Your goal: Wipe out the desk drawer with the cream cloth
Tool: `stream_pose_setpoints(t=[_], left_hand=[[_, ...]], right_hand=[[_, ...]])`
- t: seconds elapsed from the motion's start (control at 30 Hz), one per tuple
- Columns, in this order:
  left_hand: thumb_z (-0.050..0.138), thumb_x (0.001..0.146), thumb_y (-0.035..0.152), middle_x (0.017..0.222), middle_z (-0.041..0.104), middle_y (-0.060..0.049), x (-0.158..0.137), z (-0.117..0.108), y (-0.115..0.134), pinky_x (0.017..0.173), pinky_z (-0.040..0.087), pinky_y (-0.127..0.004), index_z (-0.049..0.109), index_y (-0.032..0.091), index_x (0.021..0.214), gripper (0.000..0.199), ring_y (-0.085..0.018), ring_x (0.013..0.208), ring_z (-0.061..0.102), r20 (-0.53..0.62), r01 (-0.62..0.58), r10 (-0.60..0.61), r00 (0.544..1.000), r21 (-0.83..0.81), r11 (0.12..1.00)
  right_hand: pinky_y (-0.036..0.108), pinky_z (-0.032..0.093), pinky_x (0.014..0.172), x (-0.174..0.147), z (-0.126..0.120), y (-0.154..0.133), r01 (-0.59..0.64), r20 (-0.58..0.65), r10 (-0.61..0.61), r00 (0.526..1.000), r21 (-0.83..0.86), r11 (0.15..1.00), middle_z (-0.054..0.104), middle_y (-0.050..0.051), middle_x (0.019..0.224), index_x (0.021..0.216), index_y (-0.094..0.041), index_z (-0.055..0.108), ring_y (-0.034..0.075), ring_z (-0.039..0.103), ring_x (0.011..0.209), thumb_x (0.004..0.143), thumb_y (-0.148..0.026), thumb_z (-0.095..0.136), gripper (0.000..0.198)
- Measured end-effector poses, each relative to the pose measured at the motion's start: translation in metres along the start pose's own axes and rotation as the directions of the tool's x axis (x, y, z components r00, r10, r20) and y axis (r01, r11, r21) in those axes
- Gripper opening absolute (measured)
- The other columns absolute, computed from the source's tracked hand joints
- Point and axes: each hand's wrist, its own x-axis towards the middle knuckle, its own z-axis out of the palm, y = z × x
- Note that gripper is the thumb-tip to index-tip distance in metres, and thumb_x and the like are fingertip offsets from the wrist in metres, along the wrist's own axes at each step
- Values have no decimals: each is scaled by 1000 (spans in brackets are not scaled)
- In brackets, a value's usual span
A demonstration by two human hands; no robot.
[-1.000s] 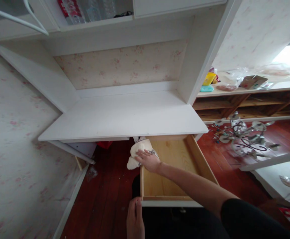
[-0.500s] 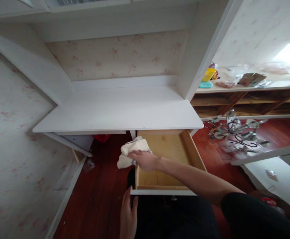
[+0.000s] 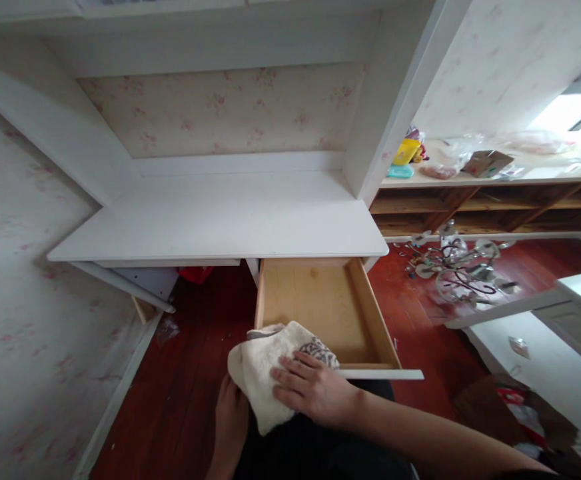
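Note:
A cream cloth [image 3: 265,373] with a dark grey pattern is draped over the front left corner of the pulled-out wooden drawer [image 3: 315,300]. My right hand [image 3: 315,387] lies on top of it, fingers curved over the fabric and holding it against the drawer's white front. At the left end of that front, my left hand [image 3: 230,417] grips the edge, its fingertips partly covered by the cloth. Bare wood shows inside the drawer. Above it spreads the white desk top [image 3: 220,213].
On the red wood floor at right lies a chandelier [image 3: 465,267]. Behind it, a low wooden shelf [image 3: 495,183] carries a yellow container [image 3: 405,152], a cardboard box [image 3: 488,163] and plastic bags. White furniture [image 3: 520,347] and an open carton [image 3: 490,407] stand at lower right.
My right hand has brought the cloth from the drawer's left side toward me, onto its front edge. My left hand stays at the front left corner. The view has shifted slightly.

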Motion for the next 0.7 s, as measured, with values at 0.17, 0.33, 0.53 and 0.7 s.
stream_pose_setpoints(t=[0.17,0.33,0.53,0.7], left_hand=[[52,87,50,122,63,-13,10,3,-7,101,47,-51,61,17,118,46,-28,116,59,31,13,-14,999,38,999],[51,82,62,120,64,-15,22,8,-5,99,48,-50,59,16,118,59,-30,113,61,34,2,-2,999,21,1000],[53,81,66,119,64,-15,54,13,1,99,48,-50,57,17,118,62,-30,112,61,16,-59,58,998,71,996],[49,86,63,117,61,-15,97,23,12,94,51,-45,54,16,124,61,-28,108,61,19,-235,235,972,162,958]], right_hand=[[51,36,112,-98,-34,16,-224,102,230,968,-64,972,48,6,147,141,-28,48,24,39,139,98,-17,44,45],[41,32,115,-188,-72,44,-293,80,307,948,-153,944,47,6,147,148,-29,39,21,43,136,88,-9,50,64],[34,45,105,-258,-90,58,-597,-170,576,800,-119,794,48,6,147,147,-27,42,21,51,129,85,-11,45,65],[43,54,89,-280,-93,64,-916,-372,925,71,342,208,67,12,121,135,-22,55,32,63,112,81,-30,51,54]])
